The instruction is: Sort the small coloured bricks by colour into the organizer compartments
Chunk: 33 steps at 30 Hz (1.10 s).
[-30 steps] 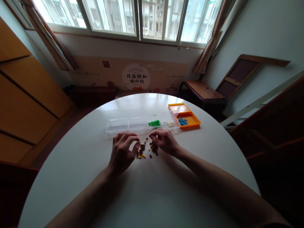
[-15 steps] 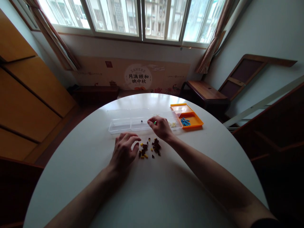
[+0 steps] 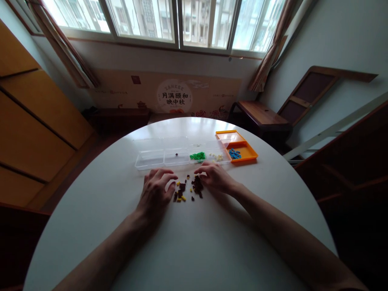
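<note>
Dark-brown small block (image 3: pixel 176 154) newly in clear plastic divided box (image 3: pixel 150 158): one set apart, loose brown heap (image 3: pixel 197 186) remaining on round white desk (image 3: pixel 188 246). Right hand (image 3: pixel 216 177) back by heap, grip unclear; left hand (image 3: pixel 155 188), thumb and fingers apart.

Two hands (image 3: pixel 156 188), one clear box (image 3: pixel 150 159), one orange tray (image 3: pixel 247 151)

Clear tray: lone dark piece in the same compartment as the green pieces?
No, the lone dark piece sits in the clear tray compartment just left of the green pieces.
</note>
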Motion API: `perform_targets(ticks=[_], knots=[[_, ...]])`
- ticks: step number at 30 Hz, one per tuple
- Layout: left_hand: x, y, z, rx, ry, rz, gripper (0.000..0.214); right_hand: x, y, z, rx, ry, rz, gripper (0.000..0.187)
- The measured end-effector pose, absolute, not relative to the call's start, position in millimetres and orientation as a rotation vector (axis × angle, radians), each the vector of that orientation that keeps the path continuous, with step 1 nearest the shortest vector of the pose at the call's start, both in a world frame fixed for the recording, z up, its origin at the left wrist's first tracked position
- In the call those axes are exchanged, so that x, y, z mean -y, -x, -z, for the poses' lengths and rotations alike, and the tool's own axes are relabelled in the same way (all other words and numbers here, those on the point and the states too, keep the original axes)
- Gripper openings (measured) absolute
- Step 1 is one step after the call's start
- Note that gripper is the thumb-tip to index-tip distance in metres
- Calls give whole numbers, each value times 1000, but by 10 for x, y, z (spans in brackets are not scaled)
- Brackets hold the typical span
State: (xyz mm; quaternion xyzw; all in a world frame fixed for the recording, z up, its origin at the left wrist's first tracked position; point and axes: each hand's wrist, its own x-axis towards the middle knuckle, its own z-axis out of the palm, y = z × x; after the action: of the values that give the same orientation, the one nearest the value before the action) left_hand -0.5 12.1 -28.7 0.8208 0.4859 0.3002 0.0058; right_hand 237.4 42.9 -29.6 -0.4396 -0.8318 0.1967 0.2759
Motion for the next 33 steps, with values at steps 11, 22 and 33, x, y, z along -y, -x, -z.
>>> perform_targets(ticks=[11,22,33], knots=[[-114,-59,262,-1506,-2587,-989,14,-392,-2453,466,2196,1124,-402,15],[43,-255,152,-1335,-2794,-1148,7,-195,-2202,319,1760,1011,-1055,7],[52,-267,108,-1324,-2840,-1199,7,-199,-2248,324,1690,1019,-978,9]])
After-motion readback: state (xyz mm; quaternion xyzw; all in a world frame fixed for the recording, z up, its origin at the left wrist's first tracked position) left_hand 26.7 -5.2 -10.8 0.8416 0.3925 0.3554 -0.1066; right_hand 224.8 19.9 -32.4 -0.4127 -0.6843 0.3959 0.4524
